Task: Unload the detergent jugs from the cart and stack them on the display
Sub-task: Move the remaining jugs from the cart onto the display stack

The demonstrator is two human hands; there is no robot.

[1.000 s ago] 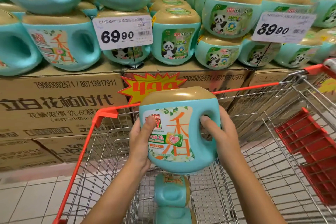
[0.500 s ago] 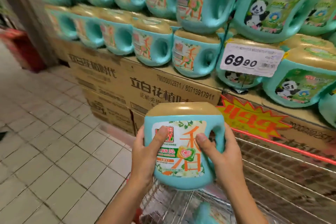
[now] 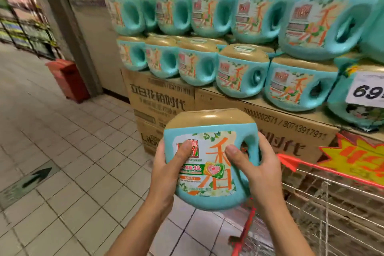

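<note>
"How many jugs does the person hold?"

"One jug (image 3: pixel 209 158), upright above the cart's (image 3: pixel 324 203) left corner. The left hand (image 3: pixel 166 170) and right hand (image 3: pixel 255 168) clamp its sides, thumbs on the label."

"And the display?"

"Stacked jugs (image 3: pixel 241 70) stand in two rows along the cardboard boxes' (image 3: pixel 270 122) front edge, at least six in each."

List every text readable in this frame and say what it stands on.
"香" and "30": label of the held jug; its smaller print is unreadable.
"立白花植时代": left carton.
"2571 / 80713917911": right carton; the leading digits are unclear.
"69", then cut off: price card.
Starburst sign: blurred, unreadable.
</note>
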